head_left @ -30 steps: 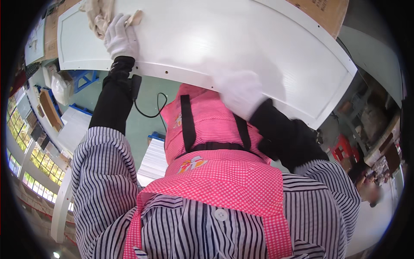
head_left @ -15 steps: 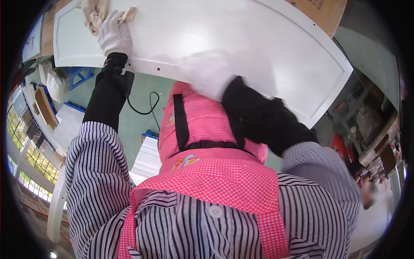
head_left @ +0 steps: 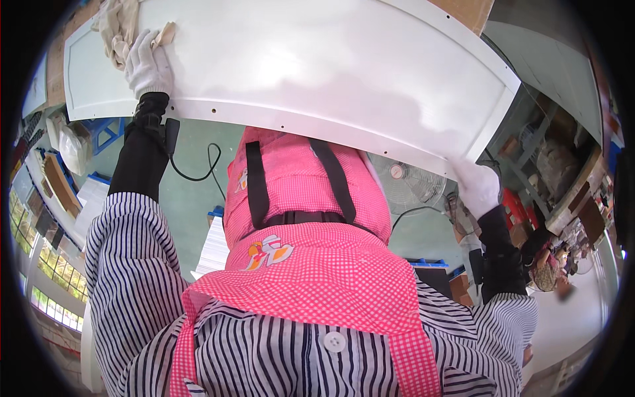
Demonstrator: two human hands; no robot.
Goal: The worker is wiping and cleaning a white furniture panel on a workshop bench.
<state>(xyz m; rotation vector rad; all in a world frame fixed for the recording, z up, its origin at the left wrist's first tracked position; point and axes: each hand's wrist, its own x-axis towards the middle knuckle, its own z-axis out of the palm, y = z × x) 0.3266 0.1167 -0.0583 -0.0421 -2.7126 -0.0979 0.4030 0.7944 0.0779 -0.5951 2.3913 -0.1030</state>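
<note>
A large white framed panel (head_left: 284, 59) with small holes along its near edge spans the upper part of the head view. My left hand (head_left: 149, 69), in a white knit glove, is closed on a crumpled beige cloth (head_left: 118, 30) at the panel's left end. Some of the cloth sticks out beside the thumb. At the panel's near right corner, my right hand (head_left: 479, 188), also white-gloved, is closed on the edge; its fingertips blend into the white surface. Black sleeve covers run up both forearms.
Brown cardboard (head_left: 466, 12) lies under the panel's far side. Below its near edge, a round wire-guarded fan (head_left: 413, 185) stands on the green floor. A black cable (head_left: 210, 162) hangs by my left arm. Blue stool legs (head_left: 104, 134) show at left, stacked white sheets (head_left: 213, 246) below.
My right hand has swept right, from over the middle of the panel's near side to its right corner. My left hand stays with the cloth. The view has shifted slightly.
</note>
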